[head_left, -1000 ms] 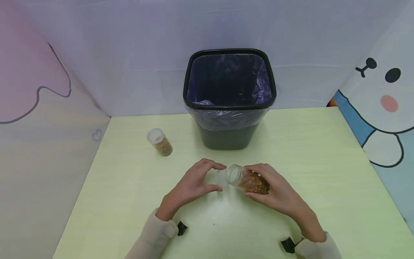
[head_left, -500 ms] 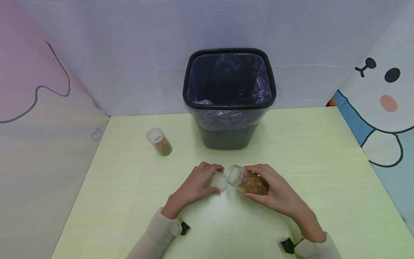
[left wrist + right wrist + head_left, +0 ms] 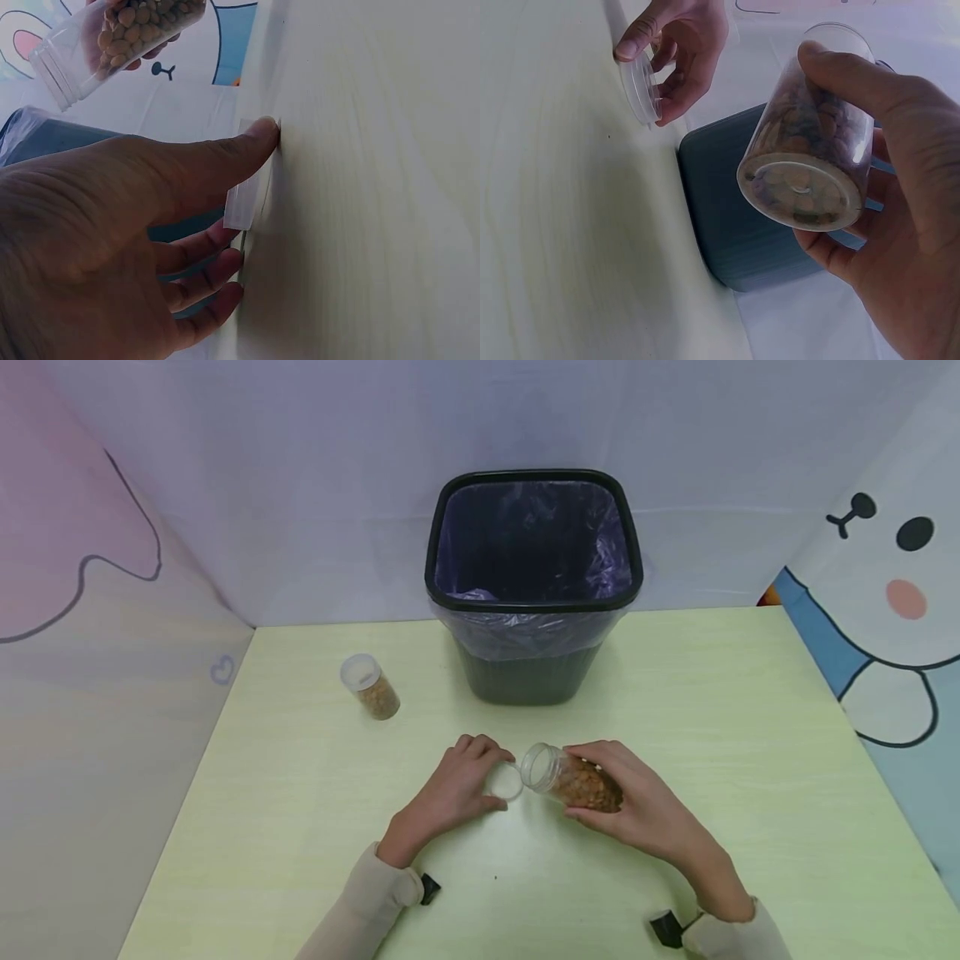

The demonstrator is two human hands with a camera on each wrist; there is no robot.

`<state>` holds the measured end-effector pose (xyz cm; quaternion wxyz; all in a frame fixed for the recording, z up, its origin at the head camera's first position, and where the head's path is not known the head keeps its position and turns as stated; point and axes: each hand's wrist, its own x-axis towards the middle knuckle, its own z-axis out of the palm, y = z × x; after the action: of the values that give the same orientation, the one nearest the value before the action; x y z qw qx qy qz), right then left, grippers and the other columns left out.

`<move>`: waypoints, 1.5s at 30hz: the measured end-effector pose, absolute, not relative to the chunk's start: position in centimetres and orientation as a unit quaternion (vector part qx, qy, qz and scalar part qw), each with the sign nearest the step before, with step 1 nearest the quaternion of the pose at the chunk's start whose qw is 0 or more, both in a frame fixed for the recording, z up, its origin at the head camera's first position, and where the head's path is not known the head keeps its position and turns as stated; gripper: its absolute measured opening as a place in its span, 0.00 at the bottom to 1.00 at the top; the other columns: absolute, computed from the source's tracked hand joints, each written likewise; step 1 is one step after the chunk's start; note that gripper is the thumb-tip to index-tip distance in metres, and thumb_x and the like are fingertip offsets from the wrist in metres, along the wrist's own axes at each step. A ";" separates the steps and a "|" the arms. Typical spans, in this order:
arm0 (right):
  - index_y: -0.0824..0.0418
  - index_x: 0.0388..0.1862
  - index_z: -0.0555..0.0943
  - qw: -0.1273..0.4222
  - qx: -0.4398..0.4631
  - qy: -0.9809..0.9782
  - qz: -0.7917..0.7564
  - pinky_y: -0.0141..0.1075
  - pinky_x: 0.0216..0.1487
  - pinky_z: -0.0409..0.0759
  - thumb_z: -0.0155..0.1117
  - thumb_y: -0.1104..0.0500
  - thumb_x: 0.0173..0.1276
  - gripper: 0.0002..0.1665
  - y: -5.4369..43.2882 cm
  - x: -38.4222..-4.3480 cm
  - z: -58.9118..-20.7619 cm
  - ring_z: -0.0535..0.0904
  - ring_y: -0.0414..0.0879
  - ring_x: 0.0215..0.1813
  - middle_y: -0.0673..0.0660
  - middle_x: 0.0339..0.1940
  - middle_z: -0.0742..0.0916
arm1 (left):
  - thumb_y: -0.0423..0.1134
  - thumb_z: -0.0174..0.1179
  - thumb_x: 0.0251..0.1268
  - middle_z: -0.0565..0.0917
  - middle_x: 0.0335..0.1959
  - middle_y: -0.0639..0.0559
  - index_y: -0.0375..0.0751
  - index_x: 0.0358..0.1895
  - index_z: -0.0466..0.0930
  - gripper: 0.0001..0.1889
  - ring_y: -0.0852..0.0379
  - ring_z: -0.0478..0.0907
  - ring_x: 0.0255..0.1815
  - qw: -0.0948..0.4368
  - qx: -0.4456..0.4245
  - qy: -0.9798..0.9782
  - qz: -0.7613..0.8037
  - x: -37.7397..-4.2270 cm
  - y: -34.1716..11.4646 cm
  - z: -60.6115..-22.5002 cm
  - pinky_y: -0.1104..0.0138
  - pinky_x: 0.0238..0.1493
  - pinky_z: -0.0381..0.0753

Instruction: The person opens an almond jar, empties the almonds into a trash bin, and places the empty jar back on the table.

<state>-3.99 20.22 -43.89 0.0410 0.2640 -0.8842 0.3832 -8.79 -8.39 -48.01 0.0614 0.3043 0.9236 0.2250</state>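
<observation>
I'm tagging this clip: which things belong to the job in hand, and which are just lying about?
Likely in the job:
open jar, gripped by the right hand
clear lid, pinched by the left hand

Apparently just standing by:
capped jar, untouched
lined bin, untouched; role unclear

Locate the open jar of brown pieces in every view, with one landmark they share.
Head: jar, just right of lower middle, in the right hand.
Left wrist: jar, top left, mouth toward the left edge.
Right wrist: jar, upper right of centre, base toward the camera.
Landmark: dark bin, upper middle, left edge and centre, respectively.
</observation>
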 end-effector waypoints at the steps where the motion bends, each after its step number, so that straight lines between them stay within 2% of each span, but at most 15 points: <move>1: 0.45 0.72 0.75 0.043 0.266 -0.884 0.381 0.37 0.54 0.83 0.87 0.53 0.53 0.47 20.3 -4.0 -43.8 0.78 0.36 0.59 0.44 0.62 0.84 | 0.47 0.83 0.50 0.80 0.56 0.49 0.50 0.61 0.82 0.32 0.46 0.73 0.57 0.061 0.303 0.924 0.225 -8.7 -8.4 -48.1 0.52 0.54 0.76; 9: 0.48 0.70 0.76 0.058 0.268 -0.889 0.368 0.25 0.57 0.76 0.89 0.55 0.49 0.49 21.5 -4.0 -42.3 0.77 0.35 0.59 0.44 0.61 0.84 | 0.48 0.81 0.54 0.77 0.57 0.49 0.51 0.63 0.79 0.33 0.46 0.71 0.60 0.078 0.302 0.927 0.208 -8.7 -8.3 -47.8 0.52 0.54 0.75; 17: 0.50 0.71 0.77 0.080 0.247 -0.902 0.345 0.22 0.53 0.77 0.89 0.60 0.48 0.50 23.1 -4.1 -39.2 0.76 0.34 0.57 0.49 0.60 0.85 | 0.46 0.82 0.53 0.77 0.59 0.48 0.47 0.67 0.75 0.38 0.46 0.71 0.63 0.118 0.296 0.922 0.218 -8.9 -8.6 -47.1 0.51 0.58 0.74; 21: 0.51 0.71 0.77 0.085 0.237 -0.908 0.336 0.20 0.51 0.77 0.89 0.61 0.48 0.50 24.1 -4.3 -37.3 0.75 0.31 0.57 0.50 0.60 0.85 | 0.47 0.76 0.62 0.78 0.64 0.47 0.44 0.71 0.73 0.36 0.44 0.72 0.67 0.134 0.284 0.921 0.229 -9.5 -9.2 -45.9 0.47 0.63 0.75; 24: 0.52 0.71 0.77 0.087 0.235 -0.911 0.327 0.17 0.51 0.76 0.89 0.62 0.47 0.51 24.9 -4.6 -35.9 0.73 0.28 0.57 0.51 0.60 0.84 | 0.47 0.69 0.70 0.79 0.65 0.46 0.43 0.73 0.72 0.31 0.44 0.74 0.69 0.125 0.267 0.922 0.250 -10.3 -9.9 -44.5 0.46 0.67 0.75; 27: 0.53 0.71 0.77 0.095 0.236 -0.914 0.316 0.14 0.50 0.74 0.90 0.64 0.45 0.52 25.7 -5.1 -34.6 0.72 0.26 0.57 0.52 0.60 0.84 | 0.46 0.64 0.76 0.81 0.63 0.46 0.42 0.73 0.71 0.27 0.44 0.77 0.66 0.104 0.256 0.918 0.283 -11.2 -10.7 -42.7 0.48 0.67 0.77; 34: 0.59 0.70 0.78 0.132 0.253 -0.911 0.298 0.11 0.49 0.70 0.91 0.67 0.38 0.55 27.1 -6.5 -31.6 0.70 0.23 0.56 0.58 0.60 0.85 | 0.39 0.59 0.79 0.84 0.59 0.48 0.41 0.70 0.73 0.21 0.47 0.81 0.60 0.057 0.216 0.901 0.372 -13.0 -12.1 -37.9 0.52 0.61 0.81; 39: 0.58 0.70 0.78 0.142 0.242 -0.917 0.285 0.13 0.42 0.71 0.90 0.70 0.39 0.54 27.5 -7.3 -29.3 0.71 0.26 0.51 0.53 0.61 0.84 | 0.36 0.55 0.81 0.86 0.58 0.47 0.43 0.70 0.72 0.19 0.49 0.83 0.59 0.040 0.161 0.884 0.436 -14.3 -13.1 -34.4 0.53 0.59 0.81; 43: 0.54 0.71 0.78 0.140 0.231 -0.922 0.278 0.16 0.35 0.71 0.89 0.69 0.42 0.54 27.8 -7.8 -27.7 0.72 0.28 0.47 0.42 0.58 0.82 | 0.36 0.52 0.82 0.84 0.61 0.47 0.45 0.74 0.69 0.22 0.49 0.82 0.61 0.035 0.134 0.875 0.464 -15.4 -13.8 -31.6 0.53 0.63 0.80; 45: 0.53 0.71 0.78 0.139 0.227 -0.923 0.278 0.18 0.32 0.71 0.89 0.69 0.42 0.54 28.0 -8.2 -27.0 0.73 0.27 0.45 0.41 0.56 0.82 | 0.36 0.51 0.82 0.83 0.64 0.46 0.45 0.76 0.68 0.23 0.48 0.81 0.62 0.034 0.125 0.864 0.486 -16.0 -14.0 -30.2 0.56 0.63 0.80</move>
<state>-8.17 27.99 -26.98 0.1386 0.2266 -0.9232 0.2778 -16.03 -14.04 -30.24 0.0343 0.1255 0.8644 0.4857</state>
